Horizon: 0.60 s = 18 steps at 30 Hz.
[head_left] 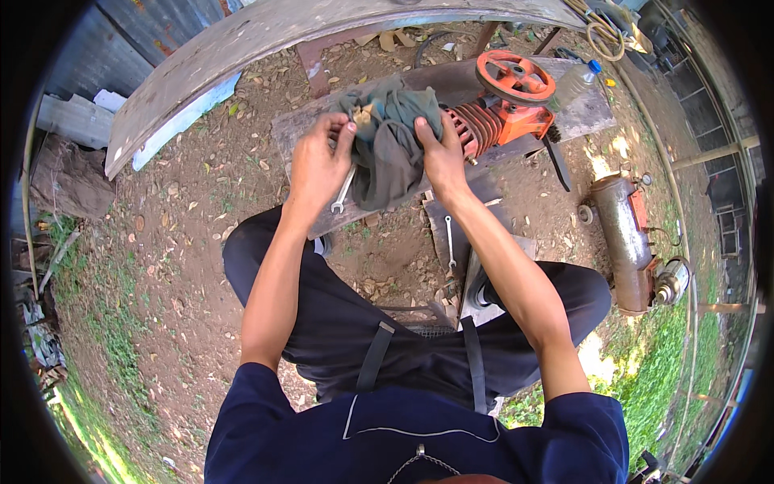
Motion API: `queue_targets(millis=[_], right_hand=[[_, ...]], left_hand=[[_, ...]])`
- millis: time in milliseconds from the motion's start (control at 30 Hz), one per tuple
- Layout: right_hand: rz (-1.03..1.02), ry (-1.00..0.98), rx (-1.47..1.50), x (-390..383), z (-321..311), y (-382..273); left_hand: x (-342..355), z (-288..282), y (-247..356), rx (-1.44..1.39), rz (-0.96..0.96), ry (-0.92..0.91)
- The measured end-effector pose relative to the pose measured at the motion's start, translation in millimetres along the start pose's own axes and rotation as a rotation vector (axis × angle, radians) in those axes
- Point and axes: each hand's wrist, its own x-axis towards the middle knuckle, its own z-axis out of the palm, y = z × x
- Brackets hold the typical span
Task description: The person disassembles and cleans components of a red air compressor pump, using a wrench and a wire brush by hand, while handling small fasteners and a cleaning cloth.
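Note:
A crumpled grey-green cloth [391, 153] lies bunched on a low wooden plank bench [310, 133] in front of me. At its left side my left hand [318, 161] is closed, thumb and fingers pinched beside a small tan piece [364, 114] that I cannot identify. My right hand [445, 161] grips the cloth's right side, thumb on top. Just right of that hand sits an orange compressor pump [484, 125] with a finned cylinder and a spoked flywheel [516, 77]. Partly under the cloth, a wrench [344, 192] sticks out toward me.
Another wrench [450, 242] lies on a dark board [468, 222] between my knees. A clear bottle [574, 85] with a blue cap stands behind the pump. On the ground at right rests a rusty air tank [625, 242]. A long curved tabletop [266, 48] spans the far side.

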Motion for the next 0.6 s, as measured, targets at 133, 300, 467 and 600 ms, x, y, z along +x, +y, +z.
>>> queue_targets(millis=[133,300,467,600], right_hand=[[-0.125,0.019,-0.257,50,13,16],[-0.33,-0.14,-0.488,97,32,-64],[-0.405,-0.19,-0.598,170,27,-100],[-0.369,-0.214,-1.183,185,39,-57]], left_hand=[[18,-6,-37,-0.04,-0.102,0.069],[21,-27,-65,-0.028,-0.167,0.156],[24,-32,-72,-0.133,-0.191,0.185],[27,-33,-75,-0.187,-0.218,0.157]])
